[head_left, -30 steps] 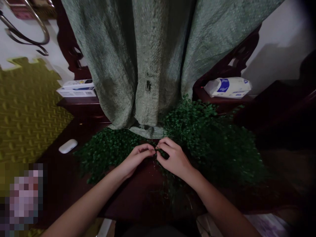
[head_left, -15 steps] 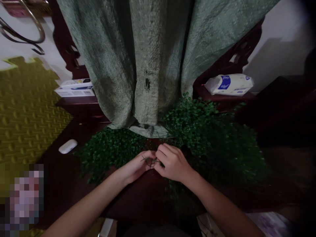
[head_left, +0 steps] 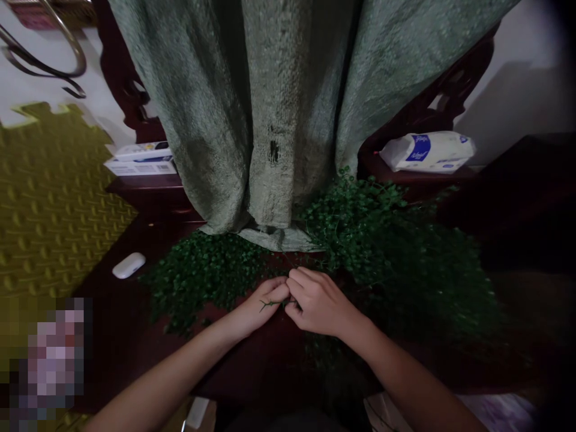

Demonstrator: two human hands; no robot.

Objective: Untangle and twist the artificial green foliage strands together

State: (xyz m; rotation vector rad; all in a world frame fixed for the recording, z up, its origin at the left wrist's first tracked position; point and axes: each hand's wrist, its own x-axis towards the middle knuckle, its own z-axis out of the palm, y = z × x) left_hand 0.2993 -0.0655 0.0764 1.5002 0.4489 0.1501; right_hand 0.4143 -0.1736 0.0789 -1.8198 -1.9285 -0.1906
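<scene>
My left hand [head_left: 260, 311] and my right hand [head_left: 317, 299] meet over the dark red wooden surface [head_left: 256, 366]. Between them is a thin green sprig [head_left: 269, 304], whose forked end sticks out across my left thumb. Both hands are closed, fingertips pressed together around the stem; most of it is hidden by my fingers. Left of my hands lies a low heap of small round-leafed greenery [head_left: 209, 279]. A larger, looser heap of the same greenery [head_left: 418, 270] spreads to the right, with thin strands trailing below my right wrist.
A woven grey-green sack [head_left: 272, 192] hangs down behind the heaps. A white earbud case [head_left: 129, 265] lies on the left, with flat boxes [head_left: 146, 165] behind it. A wrapped tissue pack [head_left: 434, 153] rests on the right ledge. Yellow foam matting [head_left: 49, 210] is at far left.
My hands have drawn slightly closer together, and the sprig's forked end now lies lower across my left thumb. The whole view has shifted a little; the heaps look the same.
</scene>
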